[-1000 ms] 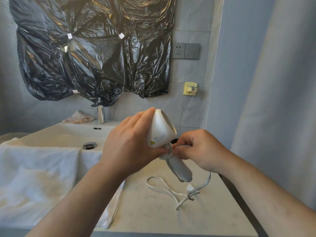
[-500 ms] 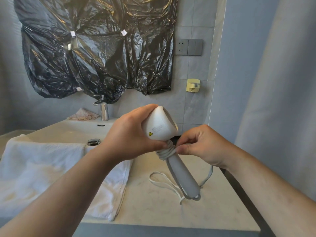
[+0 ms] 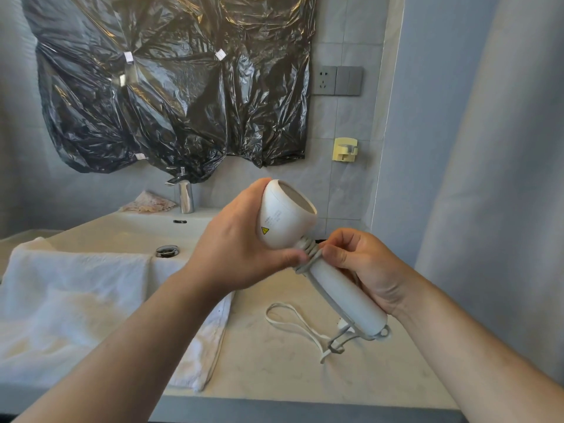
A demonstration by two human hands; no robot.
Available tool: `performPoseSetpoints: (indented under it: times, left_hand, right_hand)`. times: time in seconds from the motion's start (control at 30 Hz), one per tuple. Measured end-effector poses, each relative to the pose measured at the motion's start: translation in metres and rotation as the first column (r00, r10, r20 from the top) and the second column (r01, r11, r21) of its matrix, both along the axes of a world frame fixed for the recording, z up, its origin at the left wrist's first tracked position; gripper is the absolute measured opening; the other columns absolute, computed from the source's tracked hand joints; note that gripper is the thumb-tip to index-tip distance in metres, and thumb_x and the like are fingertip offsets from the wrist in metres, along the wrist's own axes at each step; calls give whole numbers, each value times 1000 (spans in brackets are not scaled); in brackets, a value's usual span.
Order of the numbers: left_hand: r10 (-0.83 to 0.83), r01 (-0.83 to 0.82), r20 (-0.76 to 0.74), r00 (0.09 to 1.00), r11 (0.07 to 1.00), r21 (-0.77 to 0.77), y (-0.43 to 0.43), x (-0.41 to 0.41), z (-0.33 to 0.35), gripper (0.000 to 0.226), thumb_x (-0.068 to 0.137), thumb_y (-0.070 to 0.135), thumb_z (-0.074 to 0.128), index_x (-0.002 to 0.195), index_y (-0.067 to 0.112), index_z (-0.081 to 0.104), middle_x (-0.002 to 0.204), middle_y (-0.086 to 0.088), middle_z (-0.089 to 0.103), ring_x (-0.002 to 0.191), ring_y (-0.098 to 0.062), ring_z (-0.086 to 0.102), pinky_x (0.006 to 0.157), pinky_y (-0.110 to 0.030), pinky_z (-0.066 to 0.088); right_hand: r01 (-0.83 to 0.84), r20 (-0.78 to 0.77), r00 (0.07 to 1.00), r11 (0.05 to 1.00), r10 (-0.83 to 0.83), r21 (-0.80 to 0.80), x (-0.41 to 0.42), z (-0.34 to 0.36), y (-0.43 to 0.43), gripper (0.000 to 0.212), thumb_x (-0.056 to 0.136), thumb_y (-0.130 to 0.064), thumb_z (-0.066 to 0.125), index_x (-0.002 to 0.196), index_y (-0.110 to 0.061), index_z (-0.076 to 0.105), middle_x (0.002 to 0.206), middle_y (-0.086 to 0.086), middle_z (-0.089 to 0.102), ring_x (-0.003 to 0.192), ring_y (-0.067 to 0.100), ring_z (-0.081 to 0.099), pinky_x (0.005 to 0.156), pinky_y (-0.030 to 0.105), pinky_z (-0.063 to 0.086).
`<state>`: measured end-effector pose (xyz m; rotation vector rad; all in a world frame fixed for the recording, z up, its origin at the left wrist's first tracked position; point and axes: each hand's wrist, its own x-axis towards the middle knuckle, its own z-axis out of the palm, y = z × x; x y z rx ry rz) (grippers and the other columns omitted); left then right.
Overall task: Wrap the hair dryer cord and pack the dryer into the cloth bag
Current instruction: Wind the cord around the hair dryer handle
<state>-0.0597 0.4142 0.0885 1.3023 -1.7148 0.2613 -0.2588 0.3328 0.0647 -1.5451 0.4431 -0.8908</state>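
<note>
I hold a white hair dryer (image 3: pixel 283 221) in the air above the counter. My left hand (image 3: pixel 241 248) grips its rounded head, the open nozzle facing up and right. Several turns of the pale cord (image 3: pixel 309 254) sit around the neck where head meets handle. My right hand (image 3: pixel 363 267) pinches the cord at those turns and lies behind the grey-white handle (image 3: pixel 345 294). The rest of the cord (image 3: pixel 293 325) hangs from the handle's end and loops on the counter. No cloth bag is in view.
A white towel (image 3: pixel 76 303) is draped over the sink's front edge at left. Behind it are the basin (image 3: pixel 128 230), its drain (image 3: pixel 167 250) and a chrome tap (image 3: pixel 185 196). Black plastic (image 3: pixel 177 87) covers the wall. A light curtain (image 3: pixel 494 178) hangs at right.
The dryer has been lifted and tilted, its handle swinging down to the right. More cord lies around the neck, and the loose loop on the counter is shorter. My view has shifted slightly.
</note>
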Motion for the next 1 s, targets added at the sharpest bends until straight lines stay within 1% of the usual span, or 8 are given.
performPoseSetpoints:
  times: [0.07,0.2,0.37,0.53,0.6,0.77,0.87,1.0]
  left_hand:
    - [122,-128,118,985,991,45,4,-5,1,126,42,77,75,147,23,30,134,4,54,121,-19,52,95,-33,43]
    - [125,-133,85,989,987,92,3,-16,-1,123,36,67,86,140,30,32,127,9,55,113,-18,54,89,-37,48]
    - [-137,163,-356,924,986,43,-6,-5,-10,94,36,56,87,120,32,53,107,15,65,102,-10,62,84,-30,52]
    - [-304,326,-527,794,944,-54,-5,-10,-14,61,54,45,85,106,18,67,91,-8,72,79,-13,65,69,-32,56]
    - [-275,287,-580,767,955,-74,-7,-11,-16,61,55,46,84,107,20,66,92,-6,72,81,-15,66,70,-35,57]
    - [-211,197,-673,709,975,-98,-12,-15,-19,51,56,48,82,99,24,67,89,-5,72,78,-17,65,72,-49,57]
    - [-160,113,-733,661,987,-114,-14,-17,-19,49,57,49,80,95,21,66,84,-6,70,73,-17,63,71,-54,57]
    - [-88,-9,-709,699,991,-132,-15,-18,-16,45,60,43,83,95,21,63,85,-5,69,73,-16,62,71,-49,58]
  right_hand:
    - [20,13,1000,1000,-20,-13,-2,-1,-4,48,31,-49,95,61,-23,67,74,11,64,60,19,57,55,28,47]
    - [7,-2,1000,1000,-7,14,-6,-4,-8,48,30,-48,96,60,-22,68,79,15,63,62,22,57,57,30,46]
    - [-85,32,996,993,83,76,-7,-2,-5,47,30,-46,96,62,-20,72,62,1,67,52,12,63,47,23,51]
    - [-101,106,990,990,90,102,-2,0,-10,25,45,-34,87,66,-24,78,66,-3,73,55,7,67,49,19,52]
    - [-92,142,987,982,69,165,4,-3,-7,9,53,-29,79,61,-25,78,61,-2,71,46,9,63,41,20,50]
    - [-269,446,888,913,111,308,18,-23,-2,35,59,-20,87,89,-15,70,69,0,65,43,7,49,31,15,35]
    - [-190,377,925,908,39,374,27,-24,2,13,90,-5,50,83,-16,55,64,-3,53,39,2,29,31,12,19]
    - [-17,272,960,957,-65,289,34,-21,12,17,96,-6,47,81,-13,53,65,1,49,40,4,23,34,15,15]
